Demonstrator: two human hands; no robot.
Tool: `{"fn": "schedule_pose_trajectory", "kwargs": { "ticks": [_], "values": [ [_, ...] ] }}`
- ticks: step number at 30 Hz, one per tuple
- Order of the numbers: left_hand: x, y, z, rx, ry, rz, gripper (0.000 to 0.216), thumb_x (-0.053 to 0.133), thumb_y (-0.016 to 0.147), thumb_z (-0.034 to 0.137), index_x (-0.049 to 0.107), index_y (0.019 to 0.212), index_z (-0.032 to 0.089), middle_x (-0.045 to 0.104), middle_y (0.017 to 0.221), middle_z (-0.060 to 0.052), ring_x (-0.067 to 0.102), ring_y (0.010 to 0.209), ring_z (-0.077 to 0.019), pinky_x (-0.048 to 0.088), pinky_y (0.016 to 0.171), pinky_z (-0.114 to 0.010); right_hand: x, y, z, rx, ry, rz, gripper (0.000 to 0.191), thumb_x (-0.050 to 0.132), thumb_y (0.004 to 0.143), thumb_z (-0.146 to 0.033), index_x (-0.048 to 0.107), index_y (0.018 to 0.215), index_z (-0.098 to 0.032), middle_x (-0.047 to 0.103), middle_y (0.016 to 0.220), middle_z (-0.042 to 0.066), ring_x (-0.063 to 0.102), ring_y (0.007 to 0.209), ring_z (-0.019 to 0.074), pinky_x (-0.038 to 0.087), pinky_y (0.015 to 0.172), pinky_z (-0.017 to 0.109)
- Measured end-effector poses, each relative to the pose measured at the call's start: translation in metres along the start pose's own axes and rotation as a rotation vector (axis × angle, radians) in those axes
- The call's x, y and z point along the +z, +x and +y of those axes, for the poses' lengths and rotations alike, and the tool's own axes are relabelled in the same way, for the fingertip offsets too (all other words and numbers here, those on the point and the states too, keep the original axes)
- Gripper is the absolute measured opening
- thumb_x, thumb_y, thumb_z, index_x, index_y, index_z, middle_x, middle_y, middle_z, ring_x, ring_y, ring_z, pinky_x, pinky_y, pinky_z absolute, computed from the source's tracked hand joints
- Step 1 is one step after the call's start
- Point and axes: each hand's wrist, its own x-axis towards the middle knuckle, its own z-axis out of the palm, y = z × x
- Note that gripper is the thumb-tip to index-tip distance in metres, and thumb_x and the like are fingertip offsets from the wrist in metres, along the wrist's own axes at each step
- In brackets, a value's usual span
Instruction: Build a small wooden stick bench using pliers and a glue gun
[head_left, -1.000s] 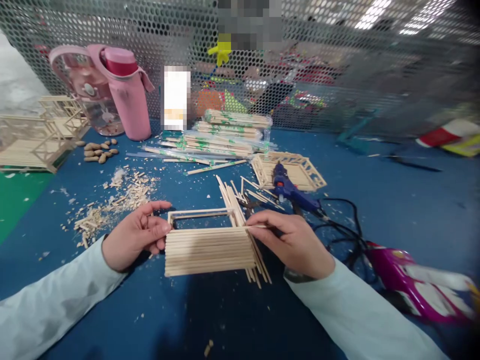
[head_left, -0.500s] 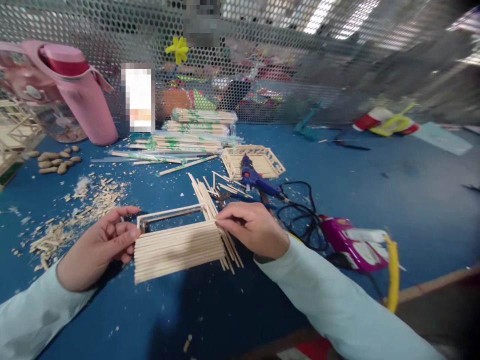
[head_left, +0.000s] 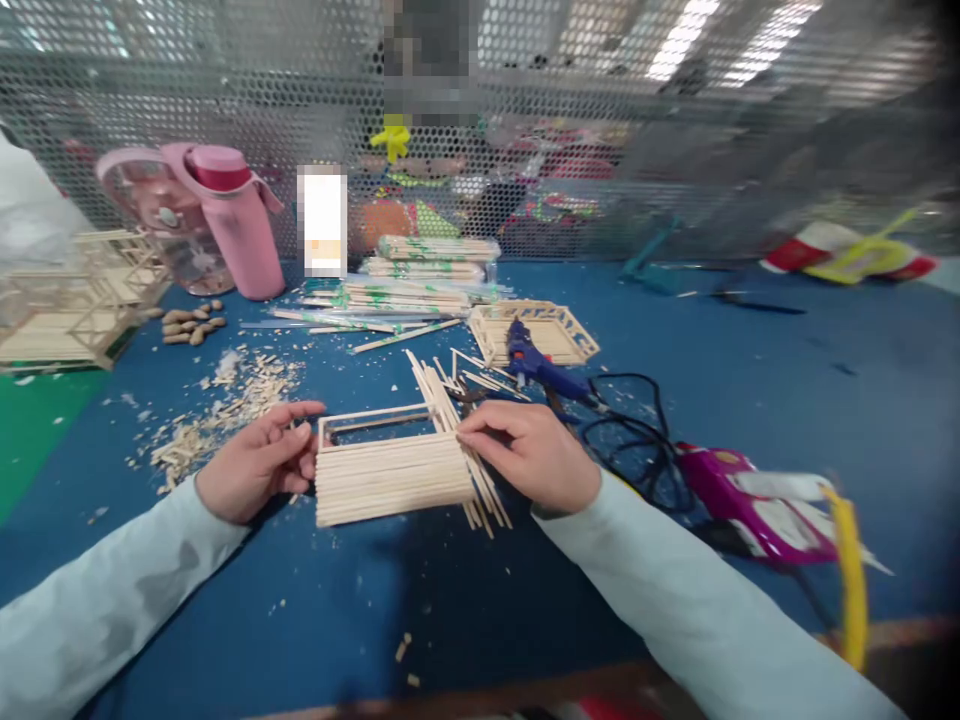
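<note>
A panel of thin wooden sticks [head_left: 394,478], laid side by side, sits in front of me with an open rectangular stick frame [head_left: 375,415] along its far side. At the frame's left end is my left hand [head_left: 259,455], its index finger stretched to the corner and its thumb slightly apart from the wood. My right hand [head_left: 532,455] pinches the right end of the panel's topmost stick between thumb and fingertips. Loose sticks [head_left: 431,385] fan out behind and under the panel's right end. Pliers, partly hidden, lie beyond my right hand.
A blue glue gun [head_left: 544,370] rests against a small stick tray [head_left: 581,340], its black cable [head_left: 652,400] curling toward a magenta object [head_left: 739,500]. Bagged sticks [head_left: 427,270], a pink bottle [head_left: 244,225], peanuts [head_left: 187,322] and wood scraps [head_left: 225,410] lie farther back. A mesh screen [head_left: 570,60] stands behind.
The view has shifted left, so everything appears farther right. My left thumb has drawn slightly off the frame's corner. My right hand keeps its pinch at the panel's right end.
</note>
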Motion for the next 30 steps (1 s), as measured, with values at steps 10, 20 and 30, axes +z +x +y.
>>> {"fn": "schedule_pose_trajectory", "kwargs": {
  "ticks": [10, 20, 30],
  "values": [
    [-0.0029, -0.0004, -0.0014, -0.042, -0.068, -0.065, 0.055, 0.078, 0.061, 0.021, 0.052, 0.11, 0.018, 0.059, 0.054, 0.005, 0.052, 0.042, -0.0042, 0.04, 0.038, -0.01, -0.0018, 0.0026, -0.0029, -0.03, 0.016, -0.017, 0.015, 0.051, 0.082, -0.015, 0.064, 0.074, -0.018, 0.067, 0.071, 0.003, 0.062, 0.066, 0.0129, 0.045, 0.062, 0.023],
    [-0.0037, -0.0008, 0.0023, -0.097, -0.146, -0.086, 0.043, 0.075, 0.064, 0.017, 0.057, 0.103, 0.016, 0.062, 0.056, 0.002, 0.055, 0.044, -0.006, 0.046, 0.041, -0.012, -0.0028, 0.0033, -0.0005, -0.069, 0.019, -0.033, 0.017, 0.049, 0.082, -0.013, 0.065, 0.078, -0.018, 0.067, 0.073, 0.003, 0.062, 0.069, 0.0134, 0.046, 0.064, 0.024],
    [-0.0003, 0.0004, 0.0052, -0.082, -0.08, -0.051, 0.054, 0.081, 0.056, 0.018, 0.052, 0.102, 0.016, 0.06, 0.051, 0.006, 0.053, 0.04, -0.004, 0.043, 0.039, -0.009, -0.0031, 0.0021, -0.0047, 0.002, 0.017, -0.043, 0.014, 0.05, 0.083, -0.02, 0.062, 0.075, -0.018, 0.066, 0.071, 0.002, 0.06, 0.065, 0.0131, 0.044, 0.061, 0.023]
  ]
}}
